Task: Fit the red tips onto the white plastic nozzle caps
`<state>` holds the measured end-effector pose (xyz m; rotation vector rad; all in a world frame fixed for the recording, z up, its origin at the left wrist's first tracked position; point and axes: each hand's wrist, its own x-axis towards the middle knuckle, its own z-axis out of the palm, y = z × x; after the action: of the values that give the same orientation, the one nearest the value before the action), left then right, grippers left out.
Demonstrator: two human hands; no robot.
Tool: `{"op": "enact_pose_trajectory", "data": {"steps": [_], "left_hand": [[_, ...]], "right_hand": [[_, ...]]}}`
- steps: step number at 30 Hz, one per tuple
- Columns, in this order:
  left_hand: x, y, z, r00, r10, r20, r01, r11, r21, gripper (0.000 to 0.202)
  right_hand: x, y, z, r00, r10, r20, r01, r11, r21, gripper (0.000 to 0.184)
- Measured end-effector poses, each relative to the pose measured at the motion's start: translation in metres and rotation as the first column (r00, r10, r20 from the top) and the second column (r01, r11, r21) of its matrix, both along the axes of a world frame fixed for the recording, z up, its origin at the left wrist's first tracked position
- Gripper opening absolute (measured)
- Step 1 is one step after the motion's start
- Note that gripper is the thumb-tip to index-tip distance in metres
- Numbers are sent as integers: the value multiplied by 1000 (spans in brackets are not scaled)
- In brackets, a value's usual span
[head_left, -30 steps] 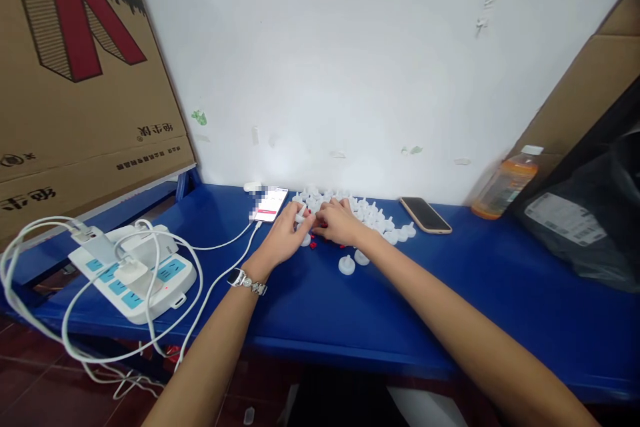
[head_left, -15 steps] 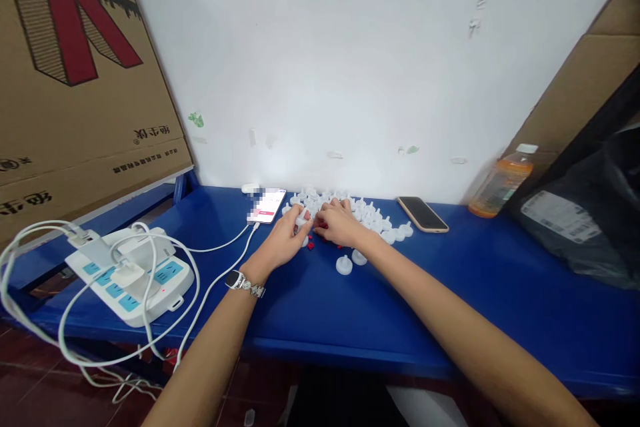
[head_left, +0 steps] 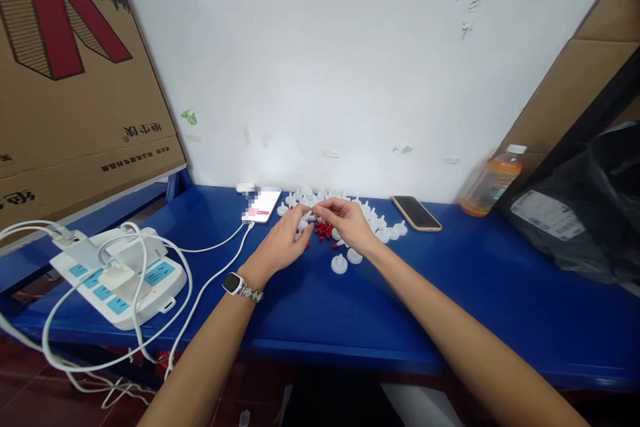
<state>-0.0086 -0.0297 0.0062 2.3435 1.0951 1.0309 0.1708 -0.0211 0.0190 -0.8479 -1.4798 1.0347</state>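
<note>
My left hand (head_left: 286, 239) is closed around a white plastic spout cap (head_left: 301, 233), largely hidden by the fingers, its thin spout angled up to the right. The thumb and forefinger of my right hand (head_left: 347, 221) pinch at the spout's tip; a small red tip cap seems to be between them, mostly covered. Under and between the hands lies a pile of small red tip caps (head_left: 324, 230). Behind and to the right spreads a heap of white spout caps (head_left: 373, 217). One spout cap (head_left: 339, 265) stands upright nearer me, with another beside it.
A lit phone (head_left: 265, 205) on a cable lies left of the heap, a dark phone (head_left: 416, 212) to its right. A power strip (head_left: 120, 280) with looping white cables fills the left side. An orange drink bottle (head_left: 493, 181) and a dark plastic bag (head_left: 575, 213) stand right on the blue table (head_left: 400, 320).
My right hand has lifted from the red tip caps and come to the spout of the cap in my left hand. More of the red pile shows now. The view has shifted slightly.
</note>
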Motion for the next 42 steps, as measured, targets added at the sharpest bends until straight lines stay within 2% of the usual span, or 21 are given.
{"op": "enact_pose_trajectory", "data": {"steps": [6, 12, 16, 20, 23, 25, 26, 28, 31, 34, 36, 38, 42], "left_hand": [[2, -6, 1, 999, -14, -33, 14, 1000, 12, 25], [3, -10, 5, 997, -76, -25, 76, 997, 15, 27], [3, -14, 7, 993, -114, 17, 113, 993, 20, 35], [2, -11, 3, 993, -114, -6, 115, 993, 13, 40], [-2, -1, 0, 998, -55, -14, 56, 995, 82, 51], [-9, 7, 0, 998, 63, -6, -61, 985, 163, 63], [-13, 10, 1, 992, 125, -6, -122, 975, 187, 63], [-21, 16, 2, 976, 216, -13, -209, 954, 215, 48], [-27, 18, 2, 957, 289, -28, -277, 937, 213, 27], [-27, 18, 0, 951, 302, -61, -285, 937, 202, 21], [-27, 17, 0, 949, 308, -70, -290, 937, 196, 20], [-28, 17, 0, 938, 339, -74, -322, 929, 181, 19], [-35, 18, -1, 891, 447, -72, -434, 888, 150, 15]], "right_hand": [[-5, -2, -1, 998, -10, -61, 9, 1000, -3, 37], [-7, -5, 3, 999, 8, -34, -8, 1000, -4, 40], [-7, -6, 8, 998, 63, -8, -63, 998, 10, 39], [-7, -6, 13, 991, 134, 25, -134, 991, -7, 39], [-4, 0, 15, 990, 86, 112, -93, 994, 62, 33], [1, 10, 17, 977, -45, 209, 13, 988, 152, 25], [3, 16, 17, 955, -116, 272, 65, 980, 189, 21], [7, 29, 18, 885, -194, 423, 104, 969, 226, 12], [6, 47, 17, 747, -140, 650, -5, 976, 216, 7], [-5, 58, 12, 619, -91, 780, -127, 969, 213, 8], [-13, 63, 8, 555, -100, 825, -167, 959, 229, 8], [-18, 65, 4, 526, -130, 840, -172, 952, 255, 8], [-19, 65, 4, 518, -161, 840, -112, 961, 253, 4]]}}
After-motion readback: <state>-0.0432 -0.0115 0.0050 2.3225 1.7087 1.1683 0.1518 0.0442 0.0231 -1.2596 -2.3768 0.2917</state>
